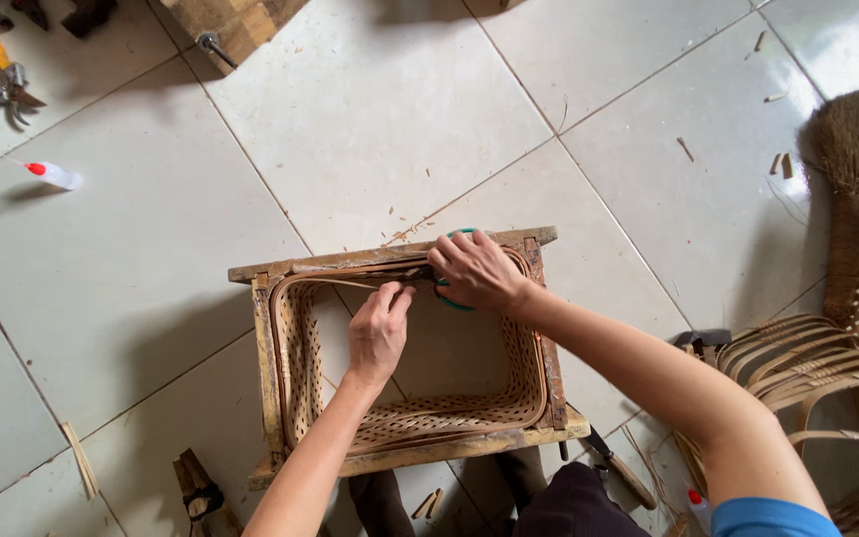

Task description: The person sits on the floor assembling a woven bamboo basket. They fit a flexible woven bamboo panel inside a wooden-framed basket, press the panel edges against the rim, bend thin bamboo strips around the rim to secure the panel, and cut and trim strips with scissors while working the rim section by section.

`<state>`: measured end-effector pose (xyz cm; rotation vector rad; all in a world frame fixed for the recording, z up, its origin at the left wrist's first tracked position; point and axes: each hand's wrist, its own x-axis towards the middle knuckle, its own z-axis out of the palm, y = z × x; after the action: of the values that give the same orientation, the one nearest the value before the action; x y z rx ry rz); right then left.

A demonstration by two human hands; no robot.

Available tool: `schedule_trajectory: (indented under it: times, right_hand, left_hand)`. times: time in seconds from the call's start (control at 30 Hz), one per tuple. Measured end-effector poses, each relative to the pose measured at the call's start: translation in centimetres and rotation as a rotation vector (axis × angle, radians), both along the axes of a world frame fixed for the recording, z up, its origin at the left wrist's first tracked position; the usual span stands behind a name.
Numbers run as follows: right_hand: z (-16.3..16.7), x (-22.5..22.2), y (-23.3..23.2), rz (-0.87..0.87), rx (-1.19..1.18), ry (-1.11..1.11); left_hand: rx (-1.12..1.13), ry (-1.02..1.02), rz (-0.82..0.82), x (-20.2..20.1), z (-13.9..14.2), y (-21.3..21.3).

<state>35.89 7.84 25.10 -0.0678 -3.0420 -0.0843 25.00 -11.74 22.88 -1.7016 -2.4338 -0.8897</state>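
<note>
Centre of the frame, low down: a woven basket (420, 413) sits inside a rectangular wooden frame (268, 368) on the pale tiled floor (380, 119). Both hands are in at the far rim, close together but not touching. The left hand (378, 333) comes up from the bottom of the frame, fingers curled over a thin rattan strip (350, 283) that runs along the upper edge of the basket. The right hand (476, 270) reaches in from the lower right, closed around something with a teal grip (452, 301) pressed to that same rim; what the tool is, I cannot tell, the hand hides most of it.

How will it handle? The weave looks light and springy, open lattice on the walls, so likely to flex or dent if squeezed at the sides. The strip looks thin and bendy, easy to kink or split. The wooden frame looks like the stiff part, so the safest hold is on its rails, not on the weave.

Around it: a small glue bottle (55, 175) at upper left, pliers (12, 85) above that, a broom (857, 149) at upper right, and bent rattan hoops (807, 373) at lower right.
</note>
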Motion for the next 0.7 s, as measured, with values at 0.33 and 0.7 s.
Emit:
schedule_trajectory:
  times: [0.33,0.7]
  right_hand:
    - [-0.7,-3.0,1.9,0.118,-0.012,-0.097]
    - [-4.4,-2.1,2.4,0.261,0.139,0.106]
  left_hand:
    - [-0.085,0.026,-0.027,0.0,-0.7,-0.3]
    - [-0.117,0.013,-0.039,0.2,-1.5,0.2]
